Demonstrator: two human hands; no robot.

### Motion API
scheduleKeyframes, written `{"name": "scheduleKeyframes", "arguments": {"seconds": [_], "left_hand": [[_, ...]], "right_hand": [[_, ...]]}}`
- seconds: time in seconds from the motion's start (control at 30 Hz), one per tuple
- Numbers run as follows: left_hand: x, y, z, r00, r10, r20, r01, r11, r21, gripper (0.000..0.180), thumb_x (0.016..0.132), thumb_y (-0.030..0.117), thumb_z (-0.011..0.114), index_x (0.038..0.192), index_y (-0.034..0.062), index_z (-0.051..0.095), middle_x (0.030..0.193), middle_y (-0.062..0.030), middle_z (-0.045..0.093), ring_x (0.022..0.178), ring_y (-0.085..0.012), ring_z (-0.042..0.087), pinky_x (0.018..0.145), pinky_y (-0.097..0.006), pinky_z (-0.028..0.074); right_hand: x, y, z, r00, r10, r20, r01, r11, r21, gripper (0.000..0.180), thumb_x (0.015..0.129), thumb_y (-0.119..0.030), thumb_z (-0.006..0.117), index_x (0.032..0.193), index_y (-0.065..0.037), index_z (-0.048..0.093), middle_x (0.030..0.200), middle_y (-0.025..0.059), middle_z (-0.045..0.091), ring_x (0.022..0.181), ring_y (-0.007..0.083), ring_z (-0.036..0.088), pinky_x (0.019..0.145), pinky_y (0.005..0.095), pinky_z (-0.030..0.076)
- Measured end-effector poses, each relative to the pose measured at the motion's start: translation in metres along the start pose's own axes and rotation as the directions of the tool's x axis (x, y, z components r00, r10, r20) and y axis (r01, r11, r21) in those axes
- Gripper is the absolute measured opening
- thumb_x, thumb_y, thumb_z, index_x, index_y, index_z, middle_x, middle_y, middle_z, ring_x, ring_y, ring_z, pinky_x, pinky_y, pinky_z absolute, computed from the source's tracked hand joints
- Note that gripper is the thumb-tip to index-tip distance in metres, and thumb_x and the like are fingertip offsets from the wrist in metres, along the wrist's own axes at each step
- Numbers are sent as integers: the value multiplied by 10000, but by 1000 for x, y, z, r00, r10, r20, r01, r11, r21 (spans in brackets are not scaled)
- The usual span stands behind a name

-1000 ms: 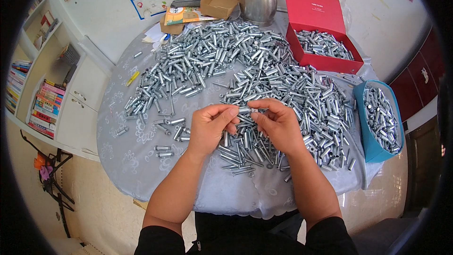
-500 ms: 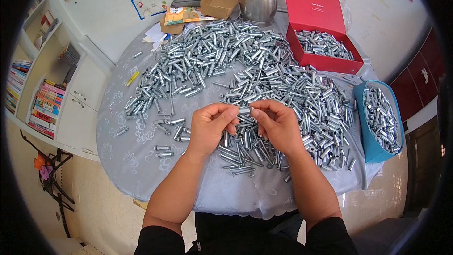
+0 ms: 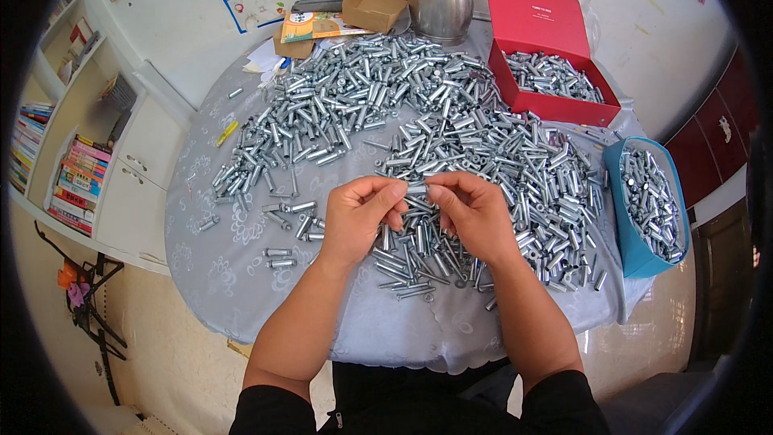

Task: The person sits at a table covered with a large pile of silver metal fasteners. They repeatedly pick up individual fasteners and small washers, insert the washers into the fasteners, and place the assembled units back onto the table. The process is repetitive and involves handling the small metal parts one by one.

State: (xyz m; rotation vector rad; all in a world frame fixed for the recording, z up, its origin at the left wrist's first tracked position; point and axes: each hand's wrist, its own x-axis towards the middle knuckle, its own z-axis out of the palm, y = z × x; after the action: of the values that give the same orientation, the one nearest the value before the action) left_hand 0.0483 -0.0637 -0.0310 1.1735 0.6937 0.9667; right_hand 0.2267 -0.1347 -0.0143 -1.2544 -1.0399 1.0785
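Observation:
Between my two hands, a short silvery sleeve anchor lies level, one end in each set of fingertips. Thumb and forefinger of my left hand pinch its left end; my right hand pinches the right end the same way. My fingers cover both tips of it. Beneath and beyond the hands spreads a heap of loose metal anchors, bolts and sleeves. Another large heap of anchors covers the far part of the table. Several single anchors lie left of my left forearm.
A round table wears a grey patterned cloth. At the back right stands a red lidded box holding anchors; a blue bin of them is at the right edge. Behind are a steel pot and cardboard box. A yellow pen-like tool lies left.

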Motion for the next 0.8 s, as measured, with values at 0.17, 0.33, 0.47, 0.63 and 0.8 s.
{"name": "scheduleKeyframes", "arguments": {"seconds": [0.17,0.33,0.47,0.63,0.8], "left_hand": [[-1,0,0,1000,-11,-11,11,1000,-11,182,934,137,664,986,-35,691,760,-81,658,570,-122,606,526,-238,524],[0,0,0,1000,-1,3,1,1000,-16,182,938,142,661,983,-32,690,758,-78,657,570,-120,605,528,-239,524],[0,0,0,1000,-9,-9,9,1000,-15,182,939,145,660,980,-30,691,756,-76,657,568,-119,604,529,-237,524],[0,0,-1,1000,-12,-4,12,1000,-26,189,940,151,661,985,-30,691,757,-76,657,566,-120,603,530,-238,524],[1,-2,-1,1000,-3,3,3,999,-36,190,943,157,657,980,-27,689,759,-75,656,566,-120,604,525,-237,521]], "right_hand": [[0,-4,-1,1000,28,1,-28,998,-50,224,925,-109,672,1112,14,656,887,30,660,580,42,548,506,189,434],[1,5,1,998,-66,-8,66,998,14,239,919,-113,682,1118,15,653,944,34,652,568,41,546,496,188,425],[0,0,1,999,32,6,-32,999,-7,241,921,-116,681,1123,12,652,916,29,653,566,43,548,494,188,425],[-1,-4,6,1000,-6,-29,7,1000,5,255,918,-102,682,1145,8,643,836,20,653,570,49,551,496,188,428],[1,0,2,1000,4,-1,-4,999,32,211,916,-82,677,1103,12,649,798,16,652,570,50,551,496,191,432]]}}
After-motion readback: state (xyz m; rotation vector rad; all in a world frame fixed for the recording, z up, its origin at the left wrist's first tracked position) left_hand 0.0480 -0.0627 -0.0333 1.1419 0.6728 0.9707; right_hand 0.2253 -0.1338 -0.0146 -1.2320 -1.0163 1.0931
